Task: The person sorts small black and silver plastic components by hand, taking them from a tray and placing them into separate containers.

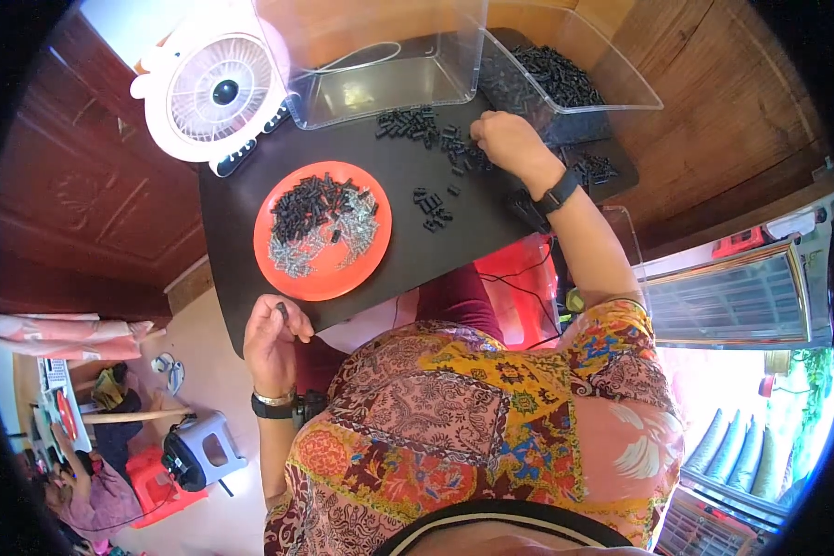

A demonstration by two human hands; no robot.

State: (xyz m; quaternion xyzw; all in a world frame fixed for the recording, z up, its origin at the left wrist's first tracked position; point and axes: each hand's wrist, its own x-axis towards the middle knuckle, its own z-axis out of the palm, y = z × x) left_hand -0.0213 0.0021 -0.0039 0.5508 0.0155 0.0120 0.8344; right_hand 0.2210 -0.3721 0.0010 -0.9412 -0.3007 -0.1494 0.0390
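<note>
My left hand [273, 335] is at the table's near left edge, thumb and fingers closed on a small black plastic piece [281, 308]. Just beyond it stands an orange-red plate [320, 293]. Small black cylindrical pieces [304, 208] are heaped on the plate's far side, with thin silvery metal parts [354, 227] around them. Farther right, my right hand [510, 144] reaches over loose black pieces [408, 125] on the tabletop. Its fingers are curled together, and whatever is between them is hidden. A smaller cluster of black pieces [432, 209] lies nearer to me.
A clear plastic bin [380, 111] stands at the back of the black table [408, 264]. Another clear bin [612, 97] at the far right holds many black pieces. A white fan [218, 93] occupies the back left corner. Another person [102, 496] is at lower left, near a grey stool [215, 449].
</note>
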